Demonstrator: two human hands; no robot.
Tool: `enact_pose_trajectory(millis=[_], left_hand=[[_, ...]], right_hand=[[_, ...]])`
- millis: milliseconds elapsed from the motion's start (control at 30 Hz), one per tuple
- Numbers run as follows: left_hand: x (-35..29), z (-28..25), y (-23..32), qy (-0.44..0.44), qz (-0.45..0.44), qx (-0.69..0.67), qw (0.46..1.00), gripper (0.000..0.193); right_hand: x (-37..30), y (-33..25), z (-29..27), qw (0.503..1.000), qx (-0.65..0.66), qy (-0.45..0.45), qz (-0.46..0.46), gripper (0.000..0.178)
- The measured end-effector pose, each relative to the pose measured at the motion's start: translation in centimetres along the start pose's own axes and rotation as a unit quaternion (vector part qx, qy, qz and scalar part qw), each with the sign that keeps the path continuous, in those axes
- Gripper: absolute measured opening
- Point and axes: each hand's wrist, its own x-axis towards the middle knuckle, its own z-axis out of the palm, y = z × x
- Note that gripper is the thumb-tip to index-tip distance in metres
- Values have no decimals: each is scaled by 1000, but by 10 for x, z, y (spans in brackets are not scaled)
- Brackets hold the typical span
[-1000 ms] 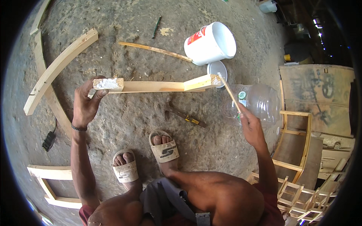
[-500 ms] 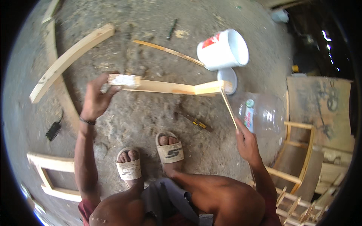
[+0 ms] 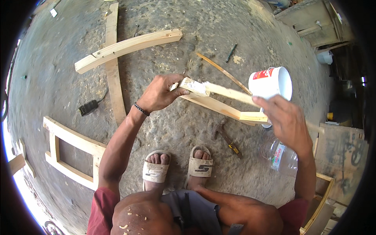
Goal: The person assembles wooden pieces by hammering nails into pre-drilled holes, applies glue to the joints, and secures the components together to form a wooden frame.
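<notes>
My left hand (image 3: 161, 93) grips one end of a pale wooden frame piece (image 3: 213, 105), made of joined battens that meet at an angle on its right. White paste (image 3: 192, 85) coats the block end beside my left thumb. My right hand (image 3: 285, 123), somewhat blurred, pinches a flat wooden stick (image 3: 231, 93). The stick's far tip, white with paste, touches or nearly touches the coated end. Behind my right hand, a white bucket (image 3: 282, 84) with a red label lies tipped on its side.
A curved timber (image 3: 129, 51) crosses a long plank (image 3: 113, 84) at upper left. A wooden frame (image 3: 74, 170) lies at left, near a black corded block (image 3: 88, 107). A yellow-and-black-handled tool (image 3: 232, 145), a clear plastic bottle (image 3: 280, 156) and another stick (image 3: 221, 71) lie on the floor.
The stick has swung up from the frame piece's right corner to its pasted left end, with my right hand rising. The view has shifted, so floor things appear farther right and lower.
</notes>
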Motion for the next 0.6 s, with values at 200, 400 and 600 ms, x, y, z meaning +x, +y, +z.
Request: enact_pose_trajectory(millis=[200, 400, 600], left_hand=[[-2, -1, 2, -12, -6, 8, 1000, 33], [-4, 1, -1, -14, 8, -14, 1000, 32], [-3, 1, 1, -10, -9, -11, 1000, 33]], right_hand=[[43, 7, -5, 993, -88, -13, -78, 45], [36, 5, -15, 993, -76, -78, -43, 41], [28, 18, -28, 996, 0, -84, -11, 36]])
